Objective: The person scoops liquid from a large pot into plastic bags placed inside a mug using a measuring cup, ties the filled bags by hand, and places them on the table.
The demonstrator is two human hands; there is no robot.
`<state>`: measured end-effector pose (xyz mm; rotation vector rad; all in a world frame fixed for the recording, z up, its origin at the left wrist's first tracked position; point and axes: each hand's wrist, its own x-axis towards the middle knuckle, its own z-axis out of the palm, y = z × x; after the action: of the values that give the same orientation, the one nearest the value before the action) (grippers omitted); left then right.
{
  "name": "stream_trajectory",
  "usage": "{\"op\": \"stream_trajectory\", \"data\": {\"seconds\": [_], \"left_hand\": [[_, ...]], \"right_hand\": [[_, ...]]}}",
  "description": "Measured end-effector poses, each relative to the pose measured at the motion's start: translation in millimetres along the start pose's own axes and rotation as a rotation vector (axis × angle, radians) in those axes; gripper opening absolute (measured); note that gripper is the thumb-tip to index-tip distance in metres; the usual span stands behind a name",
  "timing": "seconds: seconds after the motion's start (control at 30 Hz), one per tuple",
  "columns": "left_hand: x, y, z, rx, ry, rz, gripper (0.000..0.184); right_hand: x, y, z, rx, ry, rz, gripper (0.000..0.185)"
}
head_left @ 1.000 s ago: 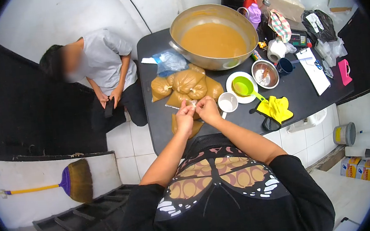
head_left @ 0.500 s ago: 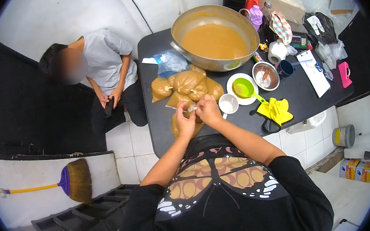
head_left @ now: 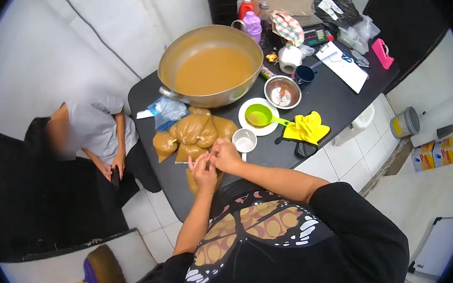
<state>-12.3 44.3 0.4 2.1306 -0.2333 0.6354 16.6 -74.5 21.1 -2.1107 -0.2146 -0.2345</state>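
My left hand [head_left: 204, 171] and my right hand [head_left: 226, 155] meet at the table's near edge, fingers pinched at the gathered top of a plastic bag of brown sauce [head_left: 191, 181]. My fingers and forearms cover most of that bag, and the neck itself is hardly visible. Just beyond lie several knotted bags [head_left: 193, 130] filled with the same brown sauce, heaped together. A white mug [head_left: 244, 140] stands close to the right of my right hand. Next to it, a green ladle [head_left: 259, 115] rests on a white plate [head_left: 250, 131].
A large metal pot [head_left: 165, 71] of brown sauce stands at the back of the black table [head_left: 308, 94]. Rightward are a steel bowl [head_left: 282, 92], yellow gloves [head_left: 307, 129], a dark mug [head_left: 304, 74] and a clipboard [head_left: 345, 72]. A seated person [head_left: 99, 128] is at the left.
The whole view has turned and slid, so the table appears further left. My hands have come closer together at the bag's top, which showed between them before.
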Motion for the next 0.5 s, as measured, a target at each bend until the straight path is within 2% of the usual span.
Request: {"op": "stream_trajectory", "data": {"seconds": [0.1,0.5], "left_hand": [[1.0,-2.5,1.8,-0.035,0.004,-0.028,0.003],[2.6,-0.6,3.3,-0.086,-0.012,-0.046,0.010]], "right_hand": [[0.8,-5.7,-3.3,-0.016,0.046,0.017,0.007],[0.3,-4.4,-6.8,-0.020,0.070,-0.099,0.008]]}}
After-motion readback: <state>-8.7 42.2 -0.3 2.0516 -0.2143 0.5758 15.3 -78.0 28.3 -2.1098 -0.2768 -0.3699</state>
